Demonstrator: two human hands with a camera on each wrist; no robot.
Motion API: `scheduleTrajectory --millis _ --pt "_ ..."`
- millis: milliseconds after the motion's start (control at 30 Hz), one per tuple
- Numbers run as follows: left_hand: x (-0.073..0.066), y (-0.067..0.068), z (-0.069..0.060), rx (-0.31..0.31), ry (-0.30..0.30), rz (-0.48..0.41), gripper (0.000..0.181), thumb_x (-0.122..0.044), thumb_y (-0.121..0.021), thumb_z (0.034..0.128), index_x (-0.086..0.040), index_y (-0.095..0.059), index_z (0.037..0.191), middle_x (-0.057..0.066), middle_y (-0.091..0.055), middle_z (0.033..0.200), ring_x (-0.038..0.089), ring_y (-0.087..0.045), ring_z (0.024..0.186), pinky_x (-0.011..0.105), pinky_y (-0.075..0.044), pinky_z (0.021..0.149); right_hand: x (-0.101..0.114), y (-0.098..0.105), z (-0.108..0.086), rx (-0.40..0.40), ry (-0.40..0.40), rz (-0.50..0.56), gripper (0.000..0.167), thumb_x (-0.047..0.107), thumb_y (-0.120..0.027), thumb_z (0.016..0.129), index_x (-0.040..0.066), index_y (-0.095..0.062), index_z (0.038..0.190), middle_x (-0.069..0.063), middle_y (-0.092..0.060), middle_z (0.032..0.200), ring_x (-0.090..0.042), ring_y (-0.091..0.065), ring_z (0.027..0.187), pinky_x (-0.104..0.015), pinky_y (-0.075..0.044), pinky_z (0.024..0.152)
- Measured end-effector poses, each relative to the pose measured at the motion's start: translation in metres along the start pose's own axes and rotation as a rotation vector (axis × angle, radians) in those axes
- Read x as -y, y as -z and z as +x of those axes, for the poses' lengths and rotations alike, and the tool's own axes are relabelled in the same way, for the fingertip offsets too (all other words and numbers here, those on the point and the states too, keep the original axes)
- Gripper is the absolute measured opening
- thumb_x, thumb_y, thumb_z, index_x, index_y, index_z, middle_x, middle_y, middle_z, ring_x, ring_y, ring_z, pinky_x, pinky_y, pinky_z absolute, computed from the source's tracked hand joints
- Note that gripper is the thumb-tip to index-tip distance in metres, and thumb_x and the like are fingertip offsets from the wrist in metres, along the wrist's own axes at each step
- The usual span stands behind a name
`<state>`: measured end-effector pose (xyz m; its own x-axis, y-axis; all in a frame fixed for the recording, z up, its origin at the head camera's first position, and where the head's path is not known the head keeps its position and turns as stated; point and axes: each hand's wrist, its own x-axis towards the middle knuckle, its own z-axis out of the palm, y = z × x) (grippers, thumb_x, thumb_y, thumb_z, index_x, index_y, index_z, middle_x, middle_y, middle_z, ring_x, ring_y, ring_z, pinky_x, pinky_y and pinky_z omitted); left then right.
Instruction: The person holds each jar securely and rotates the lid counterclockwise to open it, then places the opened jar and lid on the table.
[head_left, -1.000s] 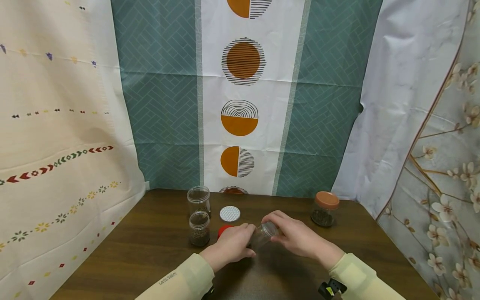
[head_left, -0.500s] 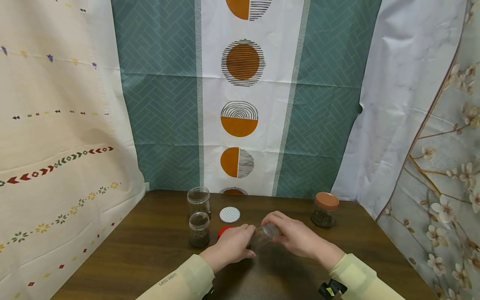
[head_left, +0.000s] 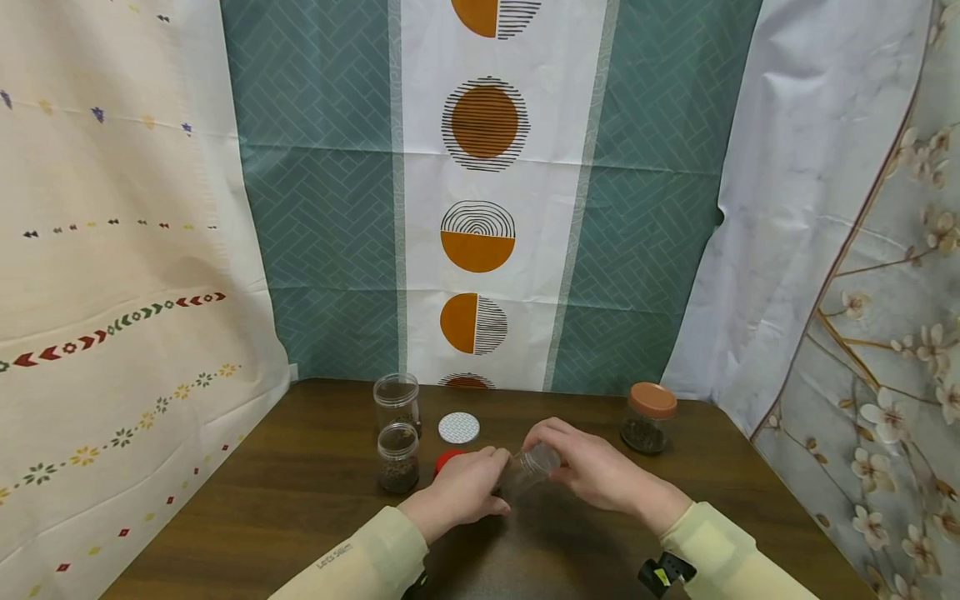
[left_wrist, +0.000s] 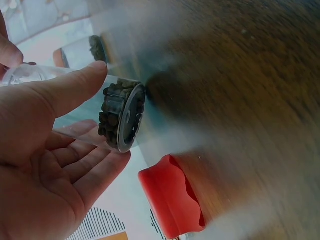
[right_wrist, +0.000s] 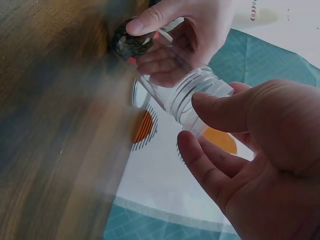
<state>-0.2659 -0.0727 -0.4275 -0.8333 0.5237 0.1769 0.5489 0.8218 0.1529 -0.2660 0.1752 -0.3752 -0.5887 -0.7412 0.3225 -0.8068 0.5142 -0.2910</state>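
Between both hands is a clear plastic jar, tilted, with dark pellets gathered at its base. My left hand grips the jar's body, the thumb on one side and the fingers on the other. At the ridged neck, my right hand pinches a clear lid between thumb and fingers. The lid sits at the jar's mouth; whether it is fully seated I cannot tell. A red piece with a wavy edge lies just beyond my left hand, partly hidden by it in the head view.
To the left stand two open clear jars, a taller one behind a shorter one of dark grains. A white patterned disc lies at the back. An orange-lidded jar stands at the right. A cloth hangs behind the table.
My right hand and wrist have shifted slightly around the lid. The left hand keeps its hold on the jar, and the other things stay where they were.
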Motion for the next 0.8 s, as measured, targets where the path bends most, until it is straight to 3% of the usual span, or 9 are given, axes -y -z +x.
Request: scheduleTrajectory --millis 333,600,800 --pt "0.002 0.002 -0.001 0.005 -0.001 -0.038 0.058 -0.036 -0.098 0.0866 -0.011 -0.066 0.128 -0.002 -0.066 0.105 0.01 -0.063 0.086 0.033 -0.057 0.081 -0.002 0.005 -0.001 -0.04 -0.024 -0.025 0.056 -0.011 -0.084 0.091 0.021 -0.065 0.133 0.007 -0.059 0.14 -0.021 -0.07 0.112 -0.041 -0.06 0.089" --pt "0.005 0.003 0.001 0.0 -0.018 -0.115 0.068 -0.032 -0.1 0.0851 -0.008 -0.058 0.133 -0.002 -0.07 0.103 0.009 -0.066 0.088 0.032 -0.057 0.08 -0.008 0.008 -0.004 -0.088 -0.088 -0.085 0.053 -0.005 -0.086 0.091 0.021 -0.066 0.133 0.006 -0.061 0.139 -0.022 -0.072 0.108 -0.045 -0.06 0.085" --pt "0.003 0.005 0.004 0.011 -0.013 -0.171 0.065 -0.029 -0.099 0.0863 -0.009 -0.056 0.132 0.004 -0.073 0.105 0.01 -0.066 0.087 0.034 -0.057 0.08 -0.011 0.011 -0.005 -0.14 -0.144 -0.146 0.055 -0.003 -0.089 0.089 0.021 -0.068 0.133 0.004 -0.064 0.135 -0.025 -0.074 0.108 -0.046 -0.06 0.083"
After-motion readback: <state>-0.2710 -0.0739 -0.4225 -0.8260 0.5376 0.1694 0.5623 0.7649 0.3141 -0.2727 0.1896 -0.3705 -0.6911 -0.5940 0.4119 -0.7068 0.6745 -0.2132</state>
